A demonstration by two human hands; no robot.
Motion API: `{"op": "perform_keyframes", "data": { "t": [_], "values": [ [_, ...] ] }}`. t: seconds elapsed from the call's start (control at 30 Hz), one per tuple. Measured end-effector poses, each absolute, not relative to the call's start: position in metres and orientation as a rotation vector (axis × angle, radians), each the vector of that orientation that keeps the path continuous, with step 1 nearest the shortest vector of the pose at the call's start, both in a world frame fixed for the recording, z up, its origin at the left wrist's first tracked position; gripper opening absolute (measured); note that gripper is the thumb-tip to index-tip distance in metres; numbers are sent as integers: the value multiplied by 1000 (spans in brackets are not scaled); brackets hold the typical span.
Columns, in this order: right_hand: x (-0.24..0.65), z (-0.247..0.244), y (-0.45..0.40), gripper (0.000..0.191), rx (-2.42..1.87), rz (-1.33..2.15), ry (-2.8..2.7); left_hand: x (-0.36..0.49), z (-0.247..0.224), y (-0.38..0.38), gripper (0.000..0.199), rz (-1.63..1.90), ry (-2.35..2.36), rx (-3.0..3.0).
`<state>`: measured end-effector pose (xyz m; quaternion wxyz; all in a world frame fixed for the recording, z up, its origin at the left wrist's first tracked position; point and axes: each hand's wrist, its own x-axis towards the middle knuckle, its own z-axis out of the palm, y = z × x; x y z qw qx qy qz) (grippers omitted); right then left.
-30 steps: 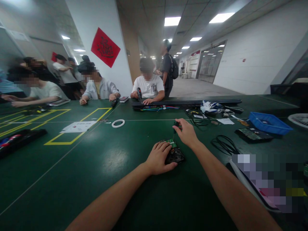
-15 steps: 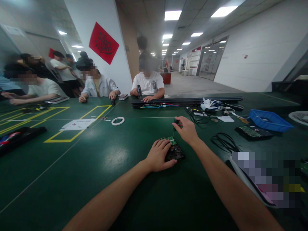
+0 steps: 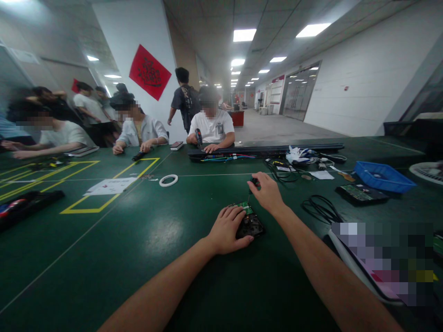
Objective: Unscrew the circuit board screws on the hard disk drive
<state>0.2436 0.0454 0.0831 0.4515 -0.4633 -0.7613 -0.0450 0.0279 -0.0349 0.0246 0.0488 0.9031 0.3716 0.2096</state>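
A small black device (image 3: 252,226) with its inside exposed lies on the green table, a green circuit board (image 3: 248,208) at its far end. My left hand (image 3: 226,230) lies over its left side and steadies it, fingers across the top and thumb along the near edge. Above the board's far right corner, my right hand (image 3: 266,191) pinches the dark handle of a screwdriver (image 3: 254,182). The thin shaft points down to the board; its tip is too small to make out.
To the right are a black cable (image 3: 320,208), a second opened device (image 3: 362,193) and a blue tray (image 3: 384,176). A long black bar (image 3: 266,151) lies before a co-worker (image 3: 212,127) holding a power drill (image 3: 198,137). A white ring (image 3: 168,180) sits left.
The view has tilted slightly upward. Both my hands stay at the device, the screwdriver still upright over the board. A person in dark clothes now shows behind the co-worker; another co-worker's dark tool has shifted left.
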Motion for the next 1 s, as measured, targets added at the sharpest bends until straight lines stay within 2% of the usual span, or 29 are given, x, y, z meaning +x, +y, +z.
{"op": "perform_keyframes", "data": {
  "t": [0.73,1.0],
  "values": [
    [239,91,35,16,-1278,-234,-1876,28,22,-34,85,654,1129,2728],
    [238,89,40,13,-1254,-174,-1842,27,23,-35,84,653,1125,2727]
  ]
}}
